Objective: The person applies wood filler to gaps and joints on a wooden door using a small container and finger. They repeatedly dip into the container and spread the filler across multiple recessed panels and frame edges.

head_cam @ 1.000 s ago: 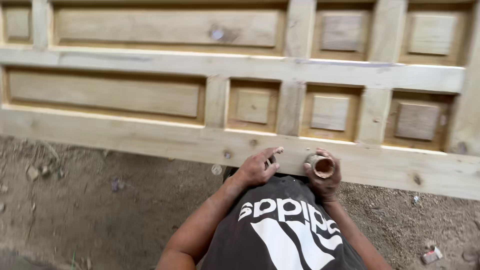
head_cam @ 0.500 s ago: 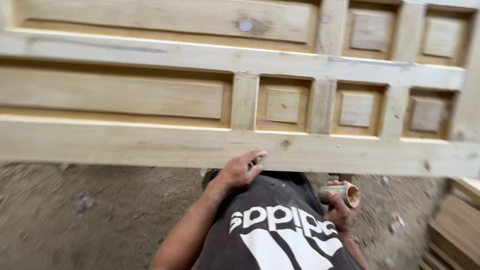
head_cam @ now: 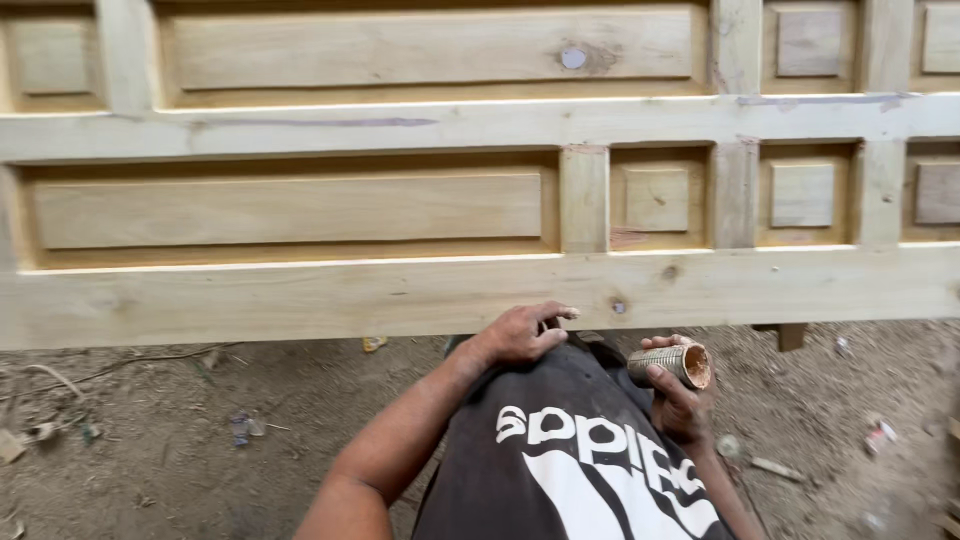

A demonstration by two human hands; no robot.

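Below the panelled wooden door (head_cam: 480,290), the left hand (head_cam: 520,335) is resting loosely curled, fingers (head_cam: 555,313) touching its lower edge; the right hand (head_cam: 680,400) is gripping a small ribbed cylinder (head_cam: 670,364), now drawn lower, clear of the door.

One panelled wooden door (head_cam: 300,295), one small ribbed cylinder (head_cam: 668,362), and two hands in view.
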